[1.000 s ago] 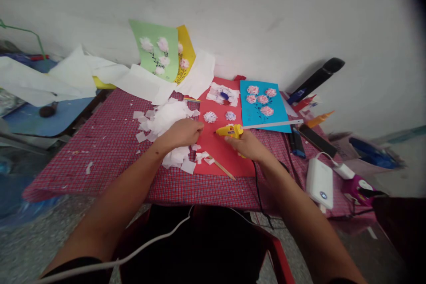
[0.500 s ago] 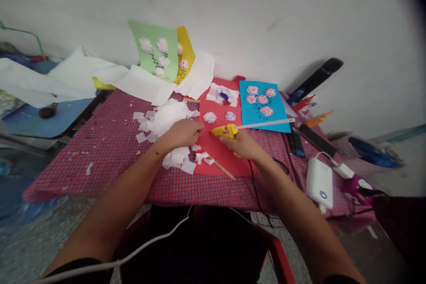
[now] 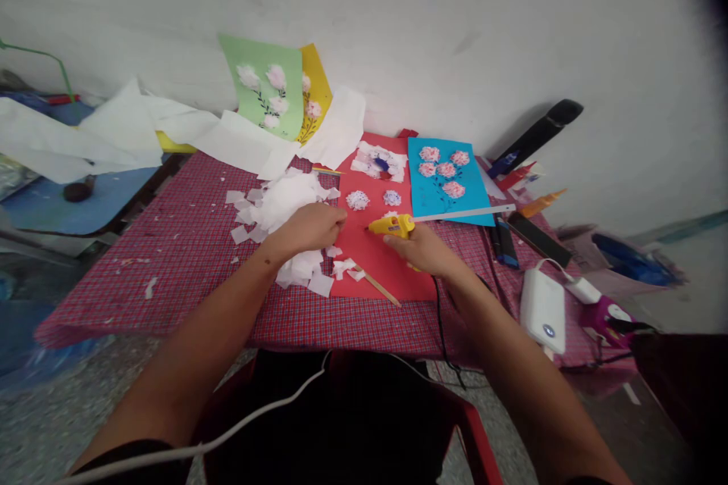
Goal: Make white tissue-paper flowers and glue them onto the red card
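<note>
Checked tablecloth (image 3: pixel 142 265) with red card (image 3: pixel 392 276), paper-flower work; two hands, one glue gun.
Tablecloth: scrap-strewn at left, front edge hanging before the seated person. Red card: near edge just inside the cloth's. Heap of white paper squares (image 3: pixel 284 201): overlapping the card's left edge. Blue card (image 3: pixel 424 201): beside the red one, five pink-white flowers. Right hand (image 3: pixel 426 246): closed round the yellow glue gun (image 3: pixel 392 224), which is over the red card, nozzle leftward, contact unclear. Left hand (image 3: pixel 318 227): fingers curled shut at the heap's right side, contents cannot be told; a strip of red card separates it from the nozzle. White stick (image 3: pixel 463 212): from the gun's rear past the blue card's right edge. Wooden stick (image 3: pixel 381 292): slanting over the red card's near edge. Two speckled paper flowers (image 3: pixel 358 200): beyond the nozzle, apart.
</note>
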### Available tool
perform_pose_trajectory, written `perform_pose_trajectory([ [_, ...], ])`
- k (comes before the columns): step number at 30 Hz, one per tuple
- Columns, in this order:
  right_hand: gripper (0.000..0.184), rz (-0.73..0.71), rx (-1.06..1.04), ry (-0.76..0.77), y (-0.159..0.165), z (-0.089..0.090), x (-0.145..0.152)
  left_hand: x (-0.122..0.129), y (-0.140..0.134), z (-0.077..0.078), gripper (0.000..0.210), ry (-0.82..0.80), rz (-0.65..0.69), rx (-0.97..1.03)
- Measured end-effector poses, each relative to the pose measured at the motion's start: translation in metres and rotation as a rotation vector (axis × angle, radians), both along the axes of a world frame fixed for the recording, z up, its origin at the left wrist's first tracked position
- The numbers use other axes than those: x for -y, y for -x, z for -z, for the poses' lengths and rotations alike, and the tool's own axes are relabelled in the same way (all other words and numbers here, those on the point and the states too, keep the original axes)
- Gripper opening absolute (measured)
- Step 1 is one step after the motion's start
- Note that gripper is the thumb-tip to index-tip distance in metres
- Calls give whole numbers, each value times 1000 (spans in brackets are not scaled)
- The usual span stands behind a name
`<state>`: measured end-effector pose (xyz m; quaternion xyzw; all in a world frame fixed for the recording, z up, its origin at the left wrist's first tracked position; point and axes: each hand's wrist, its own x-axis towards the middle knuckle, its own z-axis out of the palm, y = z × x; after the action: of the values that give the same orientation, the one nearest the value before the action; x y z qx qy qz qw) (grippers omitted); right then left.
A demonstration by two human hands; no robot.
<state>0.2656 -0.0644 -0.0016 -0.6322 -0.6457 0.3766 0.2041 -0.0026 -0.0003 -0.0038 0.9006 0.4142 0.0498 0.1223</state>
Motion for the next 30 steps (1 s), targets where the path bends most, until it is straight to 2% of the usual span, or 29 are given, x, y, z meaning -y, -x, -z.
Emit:
perform_pose_trajectory([
  [7, 32, -24, -67, 96, 13, -10, 5, 1, 0, -2, 20, 2, -8, 0],
  [17, 30, 10, -60, 20, 17, 3, -8, 1, -1, -4, 22, 10, -7, -12],
  [25, 32, -17, -50, 80, 15, -8, 0, 0, -1, -2, 20, 6, -9, -13],
  [30, 32, -5, -50, 36, 6, -9, 4, 0, -1, -2, 20, -4, -6, -4],
])
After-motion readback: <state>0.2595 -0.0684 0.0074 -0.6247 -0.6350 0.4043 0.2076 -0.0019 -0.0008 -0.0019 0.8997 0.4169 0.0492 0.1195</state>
